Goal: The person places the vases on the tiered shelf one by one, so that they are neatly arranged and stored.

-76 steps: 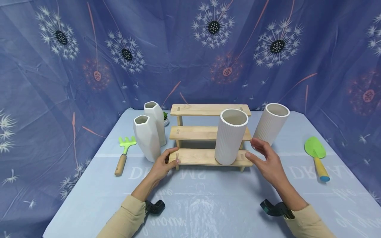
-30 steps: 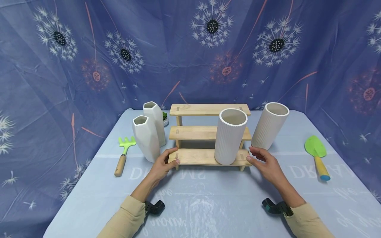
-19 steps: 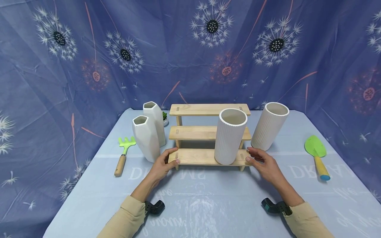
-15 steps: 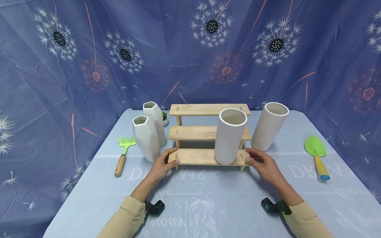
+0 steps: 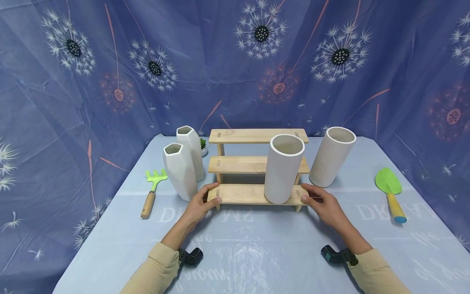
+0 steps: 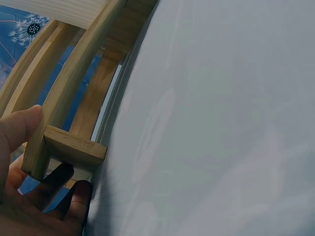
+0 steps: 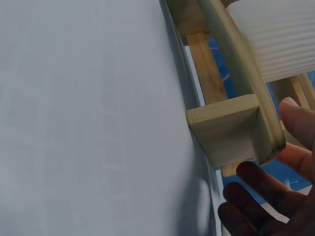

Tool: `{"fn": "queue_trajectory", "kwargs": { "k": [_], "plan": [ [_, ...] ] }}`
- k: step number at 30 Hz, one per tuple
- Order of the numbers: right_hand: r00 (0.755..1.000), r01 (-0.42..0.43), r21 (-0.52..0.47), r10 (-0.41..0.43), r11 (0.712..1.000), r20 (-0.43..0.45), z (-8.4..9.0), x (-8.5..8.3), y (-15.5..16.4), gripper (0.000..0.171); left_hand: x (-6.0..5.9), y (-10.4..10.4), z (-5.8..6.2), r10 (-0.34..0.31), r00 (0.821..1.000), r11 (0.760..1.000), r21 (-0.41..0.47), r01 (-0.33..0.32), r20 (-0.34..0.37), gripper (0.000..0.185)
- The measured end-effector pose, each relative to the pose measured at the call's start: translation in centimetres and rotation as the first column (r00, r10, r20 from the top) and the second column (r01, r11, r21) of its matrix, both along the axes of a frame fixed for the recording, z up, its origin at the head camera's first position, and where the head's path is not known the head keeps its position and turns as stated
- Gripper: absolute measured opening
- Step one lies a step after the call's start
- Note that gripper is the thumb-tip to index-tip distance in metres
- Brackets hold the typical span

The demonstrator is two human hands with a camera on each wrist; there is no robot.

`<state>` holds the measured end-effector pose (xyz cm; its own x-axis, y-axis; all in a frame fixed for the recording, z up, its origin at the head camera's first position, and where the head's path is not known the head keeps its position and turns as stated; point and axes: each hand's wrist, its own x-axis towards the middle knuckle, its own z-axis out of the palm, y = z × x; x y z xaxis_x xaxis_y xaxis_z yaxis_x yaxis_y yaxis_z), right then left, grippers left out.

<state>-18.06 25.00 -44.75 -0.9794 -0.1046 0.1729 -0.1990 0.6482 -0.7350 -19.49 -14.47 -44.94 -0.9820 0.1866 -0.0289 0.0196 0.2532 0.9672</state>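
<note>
A three-tier wooden plant stand point(image 5: 240, 193) stands on the cloth-covered table. My left hand point(image 5: 200, 205) grips the left end of its lowest tier, thumb on the board and fingers around the end, some of them underneath in the left wrist view. At the opposite end, my right hand point(image 5: 327, 206) is curled around the board, thumb over the top and the lower fingers below it in the right wrist view. A white ribbed vase point(image 5: 283, 171) stands on the lowest tier, right of its middle.
Another ribbed vase point(image 5: 332, 157) stands on the table behind my right hand. Two white faceted vases point(image 5: 182, 173) and a small potted plant point(image 5: 203, 146) are left of the stand. A green hand rake point(image 5: 151, 196) lies far left, a green trowel point(image 5: 391, 194) far right.
My right hand has moved left, away from the ribbed vase behind it and onto the right end of the lowest tier. The left hand and the stand have stayed in place.
</note>
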Motion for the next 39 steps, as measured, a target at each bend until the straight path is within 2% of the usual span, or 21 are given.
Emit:
{"fn": "queue_trajectory", "kwargs": {
  "k": [14, 25, 33, 39],
  "plan": [
    [1.000, -0.004, 0.015, 0.005, 1.000, -0.009, -0.8, -0.3, -0.1, 0.047, 0.0, -0.1, -0.1, -0.001, 1.000, 1.000, -0.003, 0.001, 0.010, 0.055],
    [1.000, 0.007, 0.001, -0.007, 1.000, 0.025, -0.7, -0.2, -0.2, 0.049, 0.1, -0.1, 0.2, 0.006, 1.000, 1.000, -0.006, -0.006, 0.015, 0.055],
    [0.999, 0.012, -0.003, -0.012, 1.000, 0.036, -0.7, -0.2, -0.1, 0.050, 0.4, -0.4, 0.4, 0.017, 0.999, 0.999, -0.029, -0.018, -0.047, 0.054],
    [0.999, 0.015, 0.004, -0.015, 1.000, 0.028, -0.7, -0.2, -0.1, 0.050, 1.2, -0.6, 0.7, 0.035, 0.996, 0.998, -0.050, -0.039, -0.087, 0.055]
  ]
}}
